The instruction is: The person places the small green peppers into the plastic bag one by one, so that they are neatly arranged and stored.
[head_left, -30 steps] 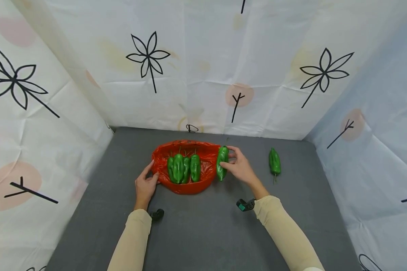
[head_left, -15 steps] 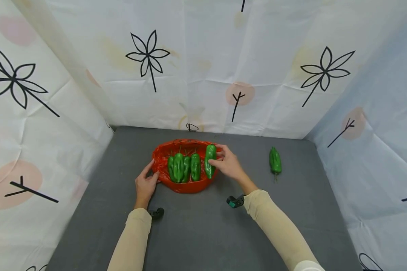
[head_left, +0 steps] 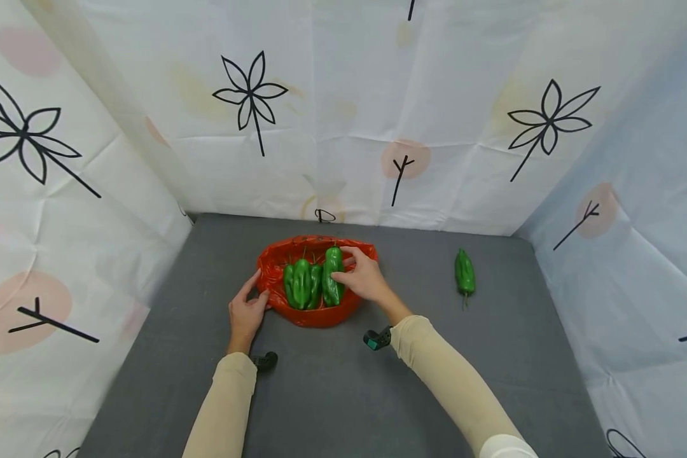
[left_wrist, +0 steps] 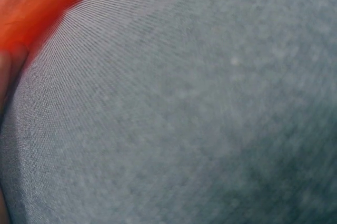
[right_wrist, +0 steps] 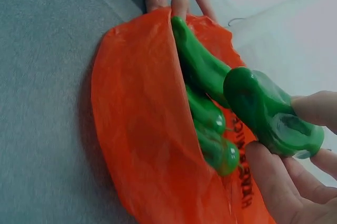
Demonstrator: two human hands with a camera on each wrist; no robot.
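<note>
A red plastic bag (head_left: 320,320) lies with its mouth spread wide on the table, as the head view shows. Several green peppers (head_left: 301,285) stand side by side in it. My left hand (head_left: 246,315) pinches the bag's left edge between thumb and fingers. Over the right part of the mouth, my right hand (head_left: 365,278) grips another green pepper (right_wrist: 263,108) between thumb and fingers. In the right wrist view this pepper hangs above the bag's wall (right_wrist: 139,103), close to the peppers (right_wrist: 202,69) inside. The left wrist view catches only a blurred bag edge (left_wrist: 42,3) and a fingertip.
One more green pepper (head_left: 465,273) lies alone on the grey table (head_left: 326,401), right of the bag. White patterned cloth (head_left: 343,114) hangs behind the table and at both sides. Each wrist carries a small dark device (head_left: 377,339).
My right hand has carried its pepper leftward, from the bag's right edge to over its inside, where it overlaps the rightmost pepper. My left hand has stayed at the bag's left edge.
</note>
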